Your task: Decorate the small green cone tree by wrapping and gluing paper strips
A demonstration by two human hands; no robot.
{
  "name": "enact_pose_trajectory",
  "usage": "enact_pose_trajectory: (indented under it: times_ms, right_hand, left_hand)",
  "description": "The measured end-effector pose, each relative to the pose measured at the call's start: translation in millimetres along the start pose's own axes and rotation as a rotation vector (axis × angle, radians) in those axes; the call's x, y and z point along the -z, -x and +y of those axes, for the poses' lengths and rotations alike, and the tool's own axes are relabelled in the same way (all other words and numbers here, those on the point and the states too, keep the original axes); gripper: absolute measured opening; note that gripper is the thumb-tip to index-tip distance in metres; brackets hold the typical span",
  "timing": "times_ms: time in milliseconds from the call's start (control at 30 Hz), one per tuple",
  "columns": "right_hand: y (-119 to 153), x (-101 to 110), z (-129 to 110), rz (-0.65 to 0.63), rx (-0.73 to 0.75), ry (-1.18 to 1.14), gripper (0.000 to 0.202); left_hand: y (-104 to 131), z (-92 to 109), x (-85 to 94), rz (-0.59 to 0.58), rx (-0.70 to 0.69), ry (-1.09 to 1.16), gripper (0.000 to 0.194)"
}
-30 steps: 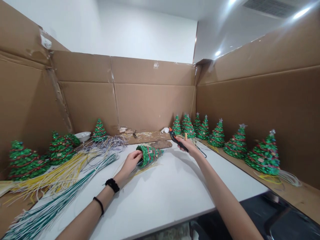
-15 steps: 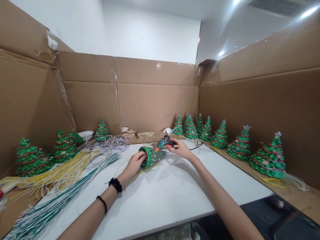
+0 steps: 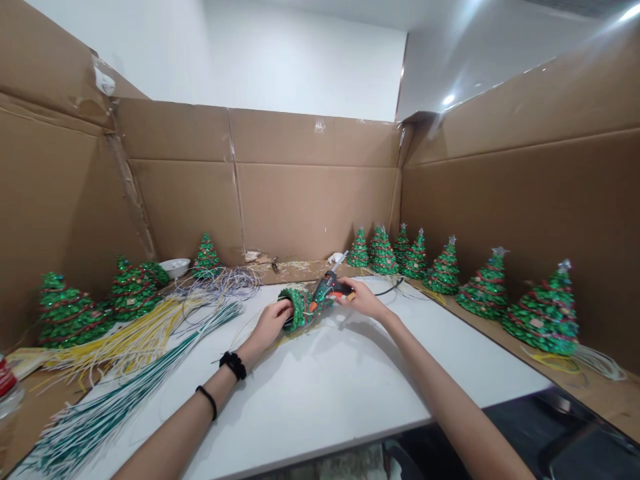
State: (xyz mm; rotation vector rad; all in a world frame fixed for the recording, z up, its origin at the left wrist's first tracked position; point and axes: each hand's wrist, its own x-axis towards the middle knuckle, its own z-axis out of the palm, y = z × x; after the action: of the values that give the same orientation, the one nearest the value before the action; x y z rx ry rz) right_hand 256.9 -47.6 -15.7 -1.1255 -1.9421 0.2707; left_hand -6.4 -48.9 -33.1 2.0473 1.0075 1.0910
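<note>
A small green Christmas tree (image 3: 299, 311) lies on its side over the white board (image 3: 345, 393), its base facing left. My left hand (image 3: 275, 319) grips it at the base rim, with some fingers hidden inside the hollow bottom. In my right hand (image 3: 361, 300) is a black and orange glue gun (image 3: 327, 287), a glue stick poking out of its back. The gun's orange nozzle points down and left, at the side of the tree; whether it touches cannot be made out. Part of the tree is hidden behind the gun.
Green-white strands (image 3: 125, 380), yellow-white strands (image 3: 135, 333) and tangled purple-white wires (image 3: 230, 283) lie on the left. Several finished trees (image 3: 483, 287) line the right side; more trees (image 3: 133, 290) and a white bowl (image 3: 175, 268) stand at left. Cardboard walls (image 3: 310, 193) enclose the table.
The glue gun has moved slightly left and down, its nozzle now nearer the tree's base end. My left hand keeps its hold. The camera view has shifted slightly.
</note>
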Motion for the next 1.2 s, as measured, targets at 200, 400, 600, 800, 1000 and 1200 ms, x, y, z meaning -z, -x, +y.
enact_pose_trajectory:
  times_ms: [200,400,600,800,1000,1200]
  right_hand:
    - [-0.1,-1.7,2.2,-0.007,-0.008,-0.008,0.041]
    - [-0.3,-1.7,5.4,0.001,0.004,0.004,0.039]
    - [-0.2,-0.1,4.8,0.006,0.013,-0.004,0.039]
    - [-0.2,2.1,1.3,-0.012,0.010,-0.010,0.040]
    - [-0.4,3.4,0.8,-0.035,-0.001,-0.031,0.041]
    - [0.1,5.2,-0.7,-0.068,-0.017,-0.060,0.041]
  left_hand:
    - [-0.5,-4.2,-0.2,-0.005,-0.001,0.009,0.023]
    - [0.0,-3.3,-0.3,-0.007,0.006,0.020,0.023]
    - [0.1,-3.3,-0.5,-0.007,0.002,0.030,0.022]
    - [0.4,1.9,0.2,-0.003,0.009,0.016,0.022]
    - [0.2,0.4,-0.1,-0.010,0.010,0.023,0.023]
    - [-0.3,-1.2,-0.1,-0.002,0.000,0.012,0.022]
